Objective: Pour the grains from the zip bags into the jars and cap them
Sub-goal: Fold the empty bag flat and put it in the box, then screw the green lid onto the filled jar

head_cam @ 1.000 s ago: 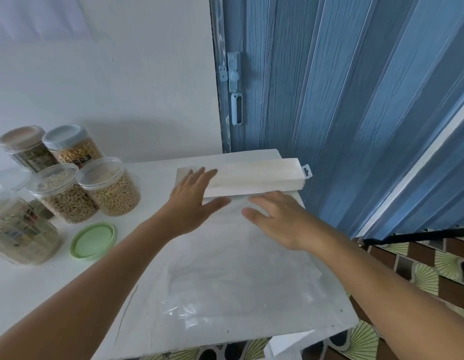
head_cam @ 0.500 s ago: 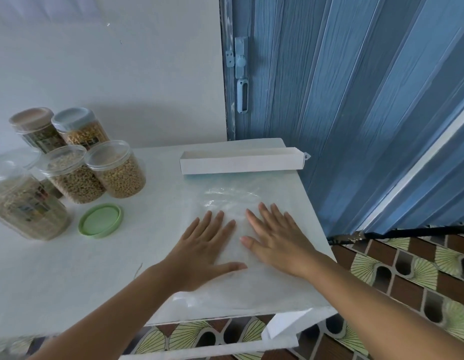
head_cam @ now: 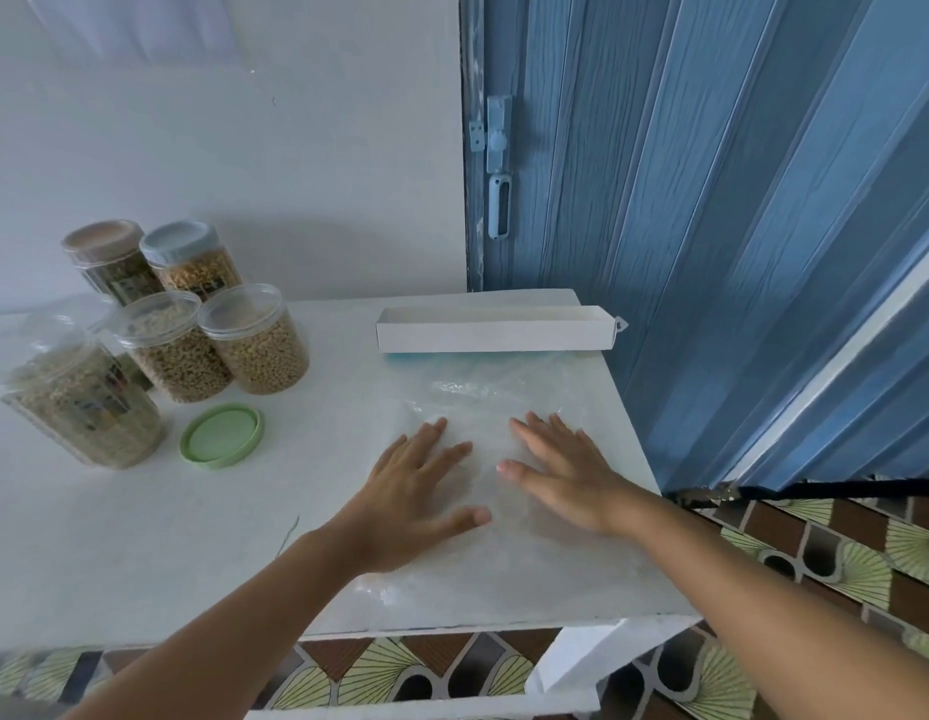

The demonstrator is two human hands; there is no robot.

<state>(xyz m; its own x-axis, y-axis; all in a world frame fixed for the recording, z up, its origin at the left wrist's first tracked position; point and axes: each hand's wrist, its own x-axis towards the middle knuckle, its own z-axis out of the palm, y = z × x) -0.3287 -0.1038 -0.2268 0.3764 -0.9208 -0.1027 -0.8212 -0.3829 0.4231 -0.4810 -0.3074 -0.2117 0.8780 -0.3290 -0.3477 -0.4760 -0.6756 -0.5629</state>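
Jar labels (head_cam: 96, 402) blurred, unreadable

Large jar (head_cam: 73, 402) cut by left edge; labels behind unreadable.

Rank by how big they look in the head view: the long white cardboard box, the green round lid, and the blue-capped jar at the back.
1. Long white cardboard box, clearly largest.
2 and 3. Blue-capped jar and green round lid look alike; the lid lies nearer the camera, so I won't rank them.
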